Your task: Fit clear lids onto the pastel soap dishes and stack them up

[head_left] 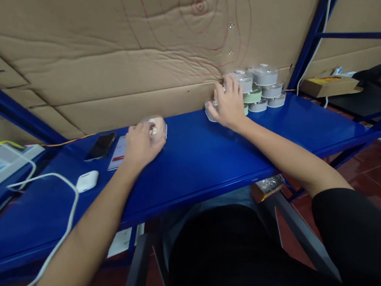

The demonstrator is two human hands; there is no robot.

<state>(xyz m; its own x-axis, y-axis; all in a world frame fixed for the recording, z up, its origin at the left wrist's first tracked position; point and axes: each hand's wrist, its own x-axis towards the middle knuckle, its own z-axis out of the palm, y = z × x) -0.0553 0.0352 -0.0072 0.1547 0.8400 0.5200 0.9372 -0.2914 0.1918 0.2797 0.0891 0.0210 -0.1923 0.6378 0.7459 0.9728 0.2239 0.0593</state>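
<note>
My left hand (141,145) curls round a small tub (158,127) with a clear plastic cover and beige contents, which rests on the blue tabletop. On the right, my right hand (230,106) is closed at the left side of a stack of similar tubs (265,74), its fingers wrapped over a clear plastic tub that the hand mostly hides. Grey, white and pale green contents show through the stacked tubs. Part of a tub (210,111) in the bottom row shows left of my right thumb.
Beside my left forearm lie a dark phone (101,147), a lighter phone (116,154) and a white earbud case (88,181). A white cable (74,213) crosses over my left arm. Behind the blue table (194,171) stands a cardboard wall (111,69). A small cardboard box (332,86) is at right.
</note>
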